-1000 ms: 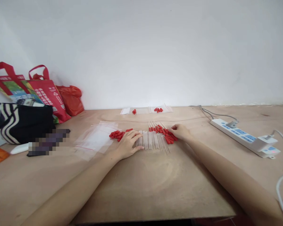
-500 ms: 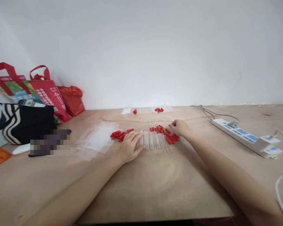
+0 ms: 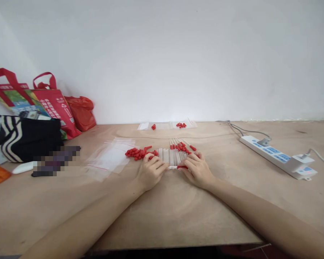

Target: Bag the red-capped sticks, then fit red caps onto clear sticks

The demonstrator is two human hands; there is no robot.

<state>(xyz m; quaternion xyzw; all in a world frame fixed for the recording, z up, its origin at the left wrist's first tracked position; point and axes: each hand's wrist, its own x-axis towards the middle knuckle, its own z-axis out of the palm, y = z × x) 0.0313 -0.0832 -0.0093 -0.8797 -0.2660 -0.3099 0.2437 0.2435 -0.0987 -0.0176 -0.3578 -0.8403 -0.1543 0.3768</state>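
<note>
My left hand [image 3: 151, 172] is closed around one end of a glass dropper tube [image 3: 172, 167], held level just in front of a row of similar tubes [image 3: 170, 157]. At the tube's other end, my right hand [image 3: 199, 172] pinches a red rubber bulb [image 3: 181, 166]; whether the bulb is seated on the tube I cannot tell. A heap of loose red bulbs [image 3: 135, 153] lies beyond my left hand. Behind the tube row, several droppers with red bulbs [image 3: 193, 148] rest with their thin tips pointing away. My right fingers partly cover the bulbs nearest them.
Clear zip bags [image 3: 110, 156] lie left of the bulbs. Against the wall are more flat bags with red bulbs [image 3: 181, 125]. A power strip [image 3: 272, 153] with cables stands right. Shopping bags [image 3: 52, 108], a black striped bag [image 3: 29, 138] and a pixelated dark object [image 3: 56, 162] occupy the left.
My right hand has come from the bulbed droppers at the back right toward my left hand, with a red bulb in its fingers. My left hand has closed on a tube at the row's front.
</note>
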